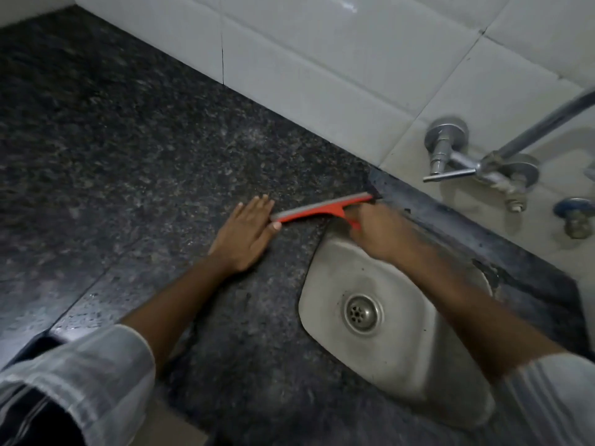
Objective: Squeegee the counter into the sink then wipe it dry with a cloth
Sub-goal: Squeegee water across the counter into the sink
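A red squeegee (pixel 322 210) with a grey blade lies blade-down on the dark speckled granite counter (pixel 135 162), just left of the steel sink (pixel 325 284). My right hand (pixel 376 233) is closed around its red handle, above the sink's far rim. Flat on the counter, palm down with fingers spread, my left hand (pixel 244 233) touches the blade's left end with its thumb. No cloth is in view.
White wall tiles (pixel 322 59) run along the counter's back edge. A metal tap with a lever and long spout (pixel 483 162) juts from the wall behind the sink, with a second valve (pixel 576 217) at the right. The sink's drain (pixel 362 313) is uncovered.
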